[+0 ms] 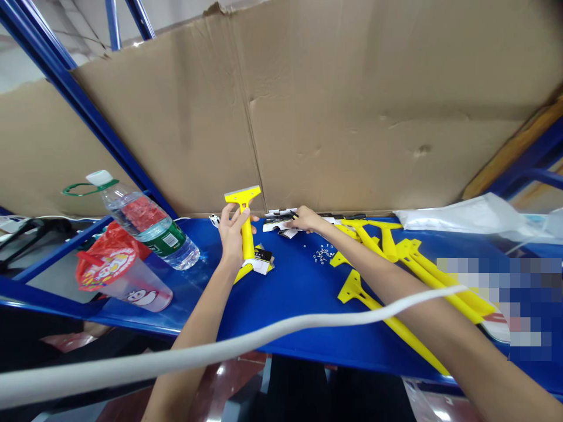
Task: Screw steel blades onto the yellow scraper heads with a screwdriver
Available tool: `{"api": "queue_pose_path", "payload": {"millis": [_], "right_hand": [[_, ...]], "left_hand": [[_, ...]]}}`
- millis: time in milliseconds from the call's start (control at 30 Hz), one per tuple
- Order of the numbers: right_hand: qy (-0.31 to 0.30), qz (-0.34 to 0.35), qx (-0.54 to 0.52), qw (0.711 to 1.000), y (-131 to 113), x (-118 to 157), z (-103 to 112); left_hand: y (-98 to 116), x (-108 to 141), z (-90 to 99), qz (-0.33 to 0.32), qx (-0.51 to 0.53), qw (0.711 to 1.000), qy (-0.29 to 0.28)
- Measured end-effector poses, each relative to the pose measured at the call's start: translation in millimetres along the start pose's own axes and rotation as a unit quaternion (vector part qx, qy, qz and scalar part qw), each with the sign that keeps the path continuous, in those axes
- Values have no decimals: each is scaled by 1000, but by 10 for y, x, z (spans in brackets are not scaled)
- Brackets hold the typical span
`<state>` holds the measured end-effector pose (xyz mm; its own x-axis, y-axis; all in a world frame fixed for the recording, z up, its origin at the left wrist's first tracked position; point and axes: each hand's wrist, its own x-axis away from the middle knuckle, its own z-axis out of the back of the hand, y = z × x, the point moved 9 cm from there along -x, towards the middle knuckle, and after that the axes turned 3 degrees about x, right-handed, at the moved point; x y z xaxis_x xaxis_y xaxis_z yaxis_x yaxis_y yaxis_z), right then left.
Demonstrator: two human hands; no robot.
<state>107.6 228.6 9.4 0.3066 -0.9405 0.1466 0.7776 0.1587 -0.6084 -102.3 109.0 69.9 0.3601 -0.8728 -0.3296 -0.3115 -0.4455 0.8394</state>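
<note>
A yellow scraper (247, 231) with a metal edge along its wide head stands upright in my left hand (232, 230), whose fingers wrap its neck. Below that hand lie a black-and-white card (263, 259) and part of another yellow piece. My right hand (305, 220) is at the far edge of the blue shelf, its fingers closed at a pile of black-and-white cards (277, 221); what exactly they pinch is too small to tell. Small metal bits (323, 254) lie scattered near it. Several yellow scraper handles (409, 337) rest beside and beneath my right forearm.
A water bottle (152, 225) and a plastic cup (143, 287) stand at the left. Brown cardboard (329, 105) walls the back. A white plastic bag (453, 215) lies at the back right. A white cable (264, 335) crosses the foreground in front of both forearms.
</note>
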Motion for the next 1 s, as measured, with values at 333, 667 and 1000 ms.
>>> {"api": "queue_pose_path", "payload": {"millis": [333,667,1000], "right_hand": [[23,191,-91,977,-239,617,526],[112,388,-91,910,-449,1336,1081],[61,334,-152,928,-375,1516,1306]], "left_hand": [[-18,6,29,2,9,1000,22],[410,-81,-430,-72,16,997,6],[958,-270,-1768,-140,107,973,-149]]}}
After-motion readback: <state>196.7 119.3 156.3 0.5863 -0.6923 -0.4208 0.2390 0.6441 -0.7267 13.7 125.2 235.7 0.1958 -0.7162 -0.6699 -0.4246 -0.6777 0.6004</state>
